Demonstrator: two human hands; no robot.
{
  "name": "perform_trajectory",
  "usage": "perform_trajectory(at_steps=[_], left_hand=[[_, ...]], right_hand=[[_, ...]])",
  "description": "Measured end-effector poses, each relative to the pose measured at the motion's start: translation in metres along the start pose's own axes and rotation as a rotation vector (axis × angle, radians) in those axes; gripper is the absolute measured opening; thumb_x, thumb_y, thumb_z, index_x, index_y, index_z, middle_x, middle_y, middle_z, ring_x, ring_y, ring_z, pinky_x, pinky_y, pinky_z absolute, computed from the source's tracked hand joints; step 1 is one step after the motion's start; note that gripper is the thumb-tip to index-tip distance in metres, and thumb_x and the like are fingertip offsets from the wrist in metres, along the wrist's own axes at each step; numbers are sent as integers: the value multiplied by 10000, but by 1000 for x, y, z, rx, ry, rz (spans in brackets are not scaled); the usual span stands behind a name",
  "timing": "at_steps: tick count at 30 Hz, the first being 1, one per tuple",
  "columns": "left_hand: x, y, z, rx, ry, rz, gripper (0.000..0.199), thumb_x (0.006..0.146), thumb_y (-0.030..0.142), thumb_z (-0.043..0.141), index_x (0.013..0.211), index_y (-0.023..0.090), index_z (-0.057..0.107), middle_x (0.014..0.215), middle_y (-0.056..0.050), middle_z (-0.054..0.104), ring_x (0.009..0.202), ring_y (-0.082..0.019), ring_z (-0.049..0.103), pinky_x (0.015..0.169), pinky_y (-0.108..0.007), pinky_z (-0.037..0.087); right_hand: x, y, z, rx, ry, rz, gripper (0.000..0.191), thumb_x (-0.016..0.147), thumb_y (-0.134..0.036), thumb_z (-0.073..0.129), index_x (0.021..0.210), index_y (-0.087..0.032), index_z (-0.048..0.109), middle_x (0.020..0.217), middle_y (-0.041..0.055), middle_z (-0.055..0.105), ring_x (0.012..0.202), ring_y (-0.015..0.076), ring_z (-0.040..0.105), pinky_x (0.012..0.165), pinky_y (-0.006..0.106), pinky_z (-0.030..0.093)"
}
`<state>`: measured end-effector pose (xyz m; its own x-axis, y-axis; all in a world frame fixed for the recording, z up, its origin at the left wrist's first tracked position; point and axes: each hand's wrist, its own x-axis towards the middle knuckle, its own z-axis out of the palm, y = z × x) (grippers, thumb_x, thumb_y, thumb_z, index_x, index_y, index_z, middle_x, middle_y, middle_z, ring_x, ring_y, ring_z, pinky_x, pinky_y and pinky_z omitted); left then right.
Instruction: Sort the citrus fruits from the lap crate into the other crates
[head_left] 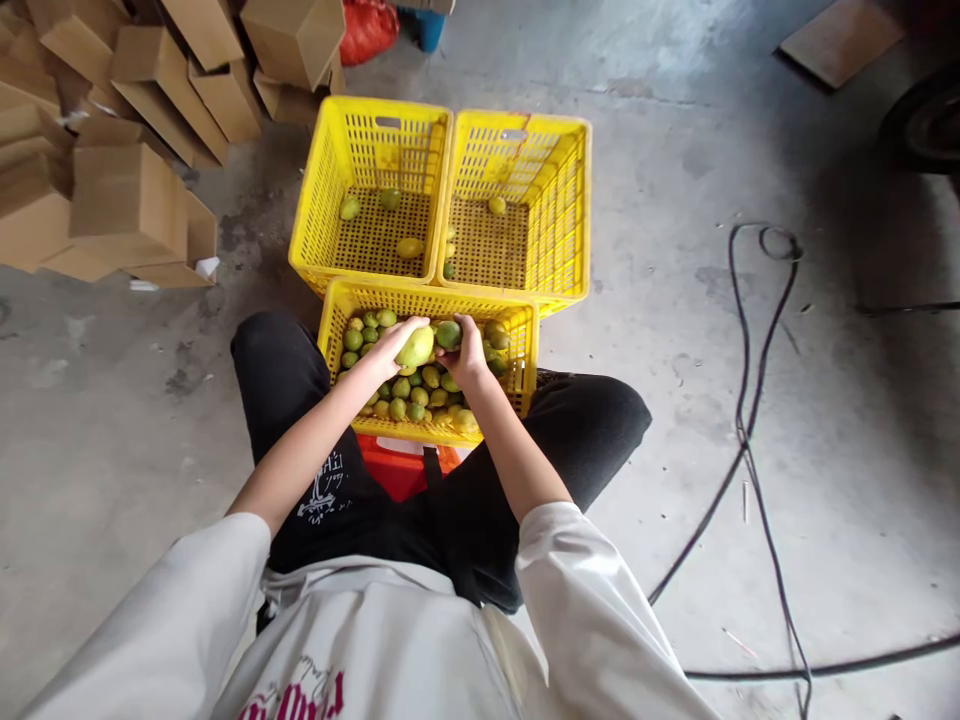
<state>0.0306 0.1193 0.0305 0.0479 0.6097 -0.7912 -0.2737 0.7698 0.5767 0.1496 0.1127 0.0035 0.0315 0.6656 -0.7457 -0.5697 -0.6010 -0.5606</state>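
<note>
A yellow crate (529,350) filled with green and yellowish fruits stands between my knees. Above its contents, my left hand (395,345) holds a large yellow-green fruit (417,347). My right hand (469,350) grips a darker green fruit (448,334) just beside it. Two more yellow crates stand side by side beyond the full one. Inside the far left crate (311,210) lie three fruits, spread apart. The far right crate (577,210) has a few small fruits, mostly near its left wall.
Cardboard boxes (129,200) are piled at the upper left, with a red sack (369,30) beside them. A black cable (742,440) loops over the concrete floor at the right. A flat board (840,42) and a dark wheel (934,120) are at the upper right.
</note>
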Motion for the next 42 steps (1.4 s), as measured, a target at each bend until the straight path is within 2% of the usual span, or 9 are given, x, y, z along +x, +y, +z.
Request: perform_trajectory(at_steps=[5, 11, 19, 22, 24, 28, 32, 37, 42], left_hand=[[4, 8, -5, -152, 64, -134, 281, 957, 427, 542, 856, 182, 634, 676, -57, 653, 766, -227, 694, 755, -355, 584], [5, 8, -6, -265, 146, -160, 313, 997, 407, 445, 1046, 177, 651, 790, -102, 700, 868, -261, 698, 848, -389, 573], [5, 7, -4, -263, 33, -176, 433, 1004, 496, 374, 1014, 164, 653, 744, -117, 681, 862, -285, 719, 767, -393, 602], [5, 7, -6, -276, -97, -150, 396, 965, 535, 491, 989, 177, 659, 721, -97, 673, 824, -260, 721, 734, -356, 607], [3, 7, -5, -284, -172, -108, 282, 940, 458, 585, 974, 187, 658, 732, -74, 677, 803, -226, 717, 755, -330, 602], [-2, 8, -4, -271, -96, -27, 106, 885, 284, 683, 916, 196, 633, 742, -25, 669, 755, -175, 704, 794, -307, 585], [-2, 11, -5, -295, -46, -12, 170, 924, 334, 627, 855, 179, 624, 736, -37, 669, 746, -167, 690, 787, -292, 577], [2, 12, -5, -334, -108, -15, 228, 974, 340, 504, 935, 193, 675, 748, -61, 696, 874, -213, 719, 775, -294, 587], [3, 10, -1, -290, -60, -66, 227, 961, 357, 518, 989, 206, 686, 747, -60, 707, 865, -226, 724, 726, -300, 593]], right_hand=[[-5, -4, 3, -17, -110, -82, 335, 785, -531, 691, 808, -226, 555, 624, -34, 583, 564, 130, 598, 500, 238, 510], [-8, -6, 6, 27, -174, -144, 229, 745, -285, 759, 744, -213, 542, 632, -48, 573, 512, 84, 551, 417, 181, 405], [0, -9, 0, 26, -154, -17, 354, 829, -561, 645, 800, -219, 561, 577, -1, 583, 573, 180, 623, 428, 262, 496], [-2, -11, 1, 59, -186, 17, 362, 825, -576, 635, 808, -223, 560, 601, 16, 600, 611, 186, 633, 399, 248, 465], [-4, -12, 2, 65, -201, 16, 350, 810, -563, 654, 803, -228, 552, 617, 18, 602, 622, 181, 632, 378, 232, 432], [-7, -13, 4, 64, -171, -82, 270, 775, -443, 718, 808, -244, 539, 646, -17, 583, 615, 151, 619, 406, 213, 446], [-4, -9, 3, 93, -196, -153, 266, 708, -269, 766, 785, -240, 513, 692, -57, 585, 637, 114, 619, 554, 218, 551], [-2, -10, 2, 134, -99, -50, 162, 812, -318, 646, 786, -235, 508, 664, -28, 592, 696, 155, 652, 589, 258, 586], [-2, -13, 0, 205, -34, 3, 160, 867, -339, 570, 780, -239, 480, 613, -29, 575, 710, 175, 670, 563, 267, 587]])
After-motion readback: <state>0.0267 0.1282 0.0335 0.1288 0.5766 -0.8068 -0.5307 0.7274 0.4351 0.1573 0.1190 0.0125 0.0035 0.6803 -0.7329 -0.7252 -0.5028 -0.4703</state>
